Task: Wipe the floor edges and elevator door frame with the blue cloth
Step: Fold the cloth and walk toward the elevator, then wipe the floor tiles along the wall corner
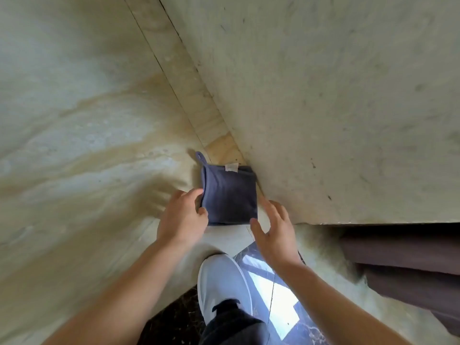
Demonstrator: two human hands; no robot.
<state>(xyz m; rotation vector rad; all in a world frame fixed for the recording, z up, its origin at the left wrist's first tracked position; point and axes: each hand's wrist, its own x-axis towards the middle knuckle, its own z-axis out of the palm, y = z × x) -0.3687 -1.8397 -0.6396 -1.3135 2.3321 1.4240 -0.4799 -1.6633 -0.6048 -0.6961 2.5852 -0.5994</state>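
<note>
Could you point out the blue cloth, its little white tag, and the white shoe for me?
blue cloth (230, 195): head view, middle of the folded fabric.
white tag (231, 167): head view, centre of the label on the cloth's top edge.
white shoe (220, 282): head view, toe area.

floor (87, 145): beige marble | on it: folded blue cloth (230, 194); white shoe (221, 282)

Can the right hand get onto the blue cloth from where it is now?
Probably yes. The right hand is open just beside the blue cloth at its lower right corner, with nothing between them. The wall sits close on that side, though.
</note>
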